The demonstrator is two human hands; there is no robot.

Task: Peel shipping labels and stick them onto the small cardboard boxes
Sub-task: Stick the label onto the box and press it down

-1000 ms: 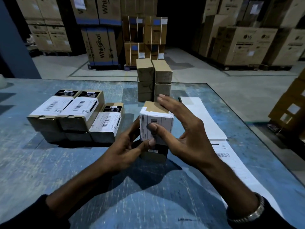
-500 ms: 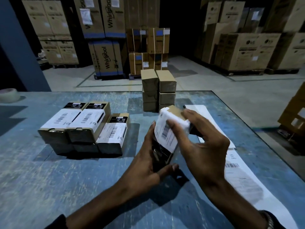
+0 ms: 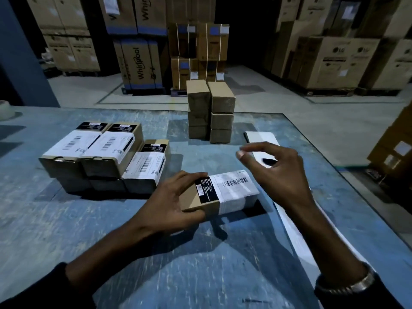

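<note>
A small cardboard box (image 3: pixel 225 192) with a white shipping label wrapped over its top and side lies flat on the blue table (image 3: pixel 66 230). My left hand (image 3: pixel 176 201) grips its left end, fingers on top and thumb on the near side. Hovering above and to the right of the box, my right hand (image 3: pixel 274 175) holds nothing, its fingers loosely bent. A long white strip of labels (image 3: pixel 263 139) runs along the table's right side, partly hidden by my right arm. A stack of unlabelled small boxes (image 3: pixel 210 112) stands at the far middle.
Labelled boxes (image 3: pixel 104 157) sit stacked in a group at the left. A roll of tape (image 3: pixel 5 109) lies at the far left edge. Large appliance cartons (image 3: pixel 334 61) fill the warehouse floor beyond the table. The table's right edge runs diagonally near my right arm.
The labelled box went from upright between both hands to lying flat on the table. My right hand let go and lifted off to the right; my left hand keeps hold.
</note>
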